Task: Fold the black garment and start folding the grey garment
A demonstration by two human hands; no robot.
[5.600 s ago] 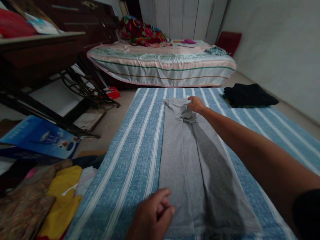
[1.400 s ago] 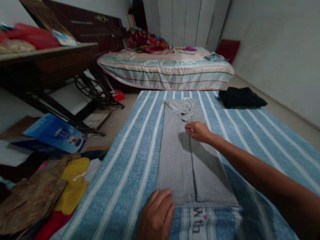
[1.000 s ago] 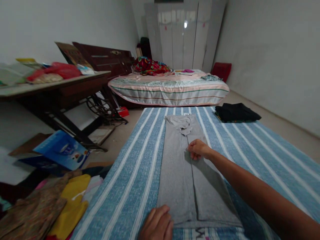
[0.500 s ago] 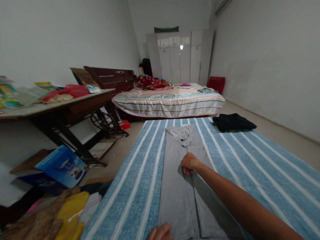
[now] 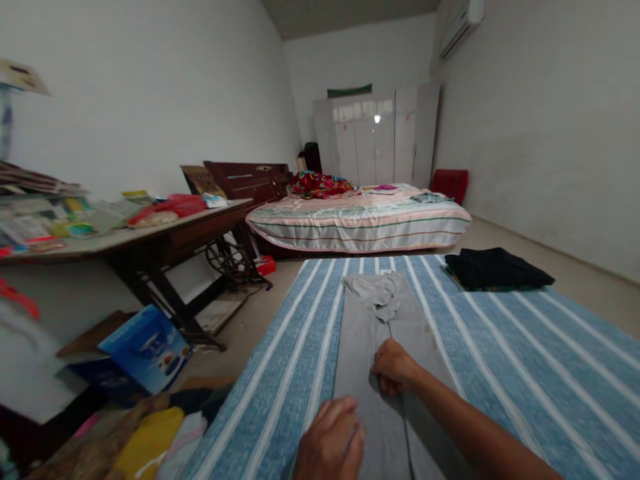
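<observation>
A grey shirt (image 5: 357,360) lies folded into a long narrow strip on the blue-and-white striped bed cover (image 5: 280,373). Its crumpled collar end points away from me, and a fold line runs down the middle. My right hand (image 5: 395,367) is closed in a pinch on the cloth beside that line, a little below the collar. Nearer to me, my left hand (image 5: 330,440) is over the shirt's left edge, fingers loosely bent and slightly apart, holding nothing I can see. The near end of the shirt runs out of view.
Folded black clothing (image 5: 497,269) is stacked at the far right of the cover. Beyond stands another bed (image 5: 360,227). To the left are a cluttered sewing table (image 5: 170,227), a blue box (image 5: 145,350) and a yellow cloth (image 5: 150,440) among other fabrics.
My left hand has come up from the bottom edge along the shirt's left side. My right hand stays pinched on the shirt. The view has tilted upward and turned left.
</observation>
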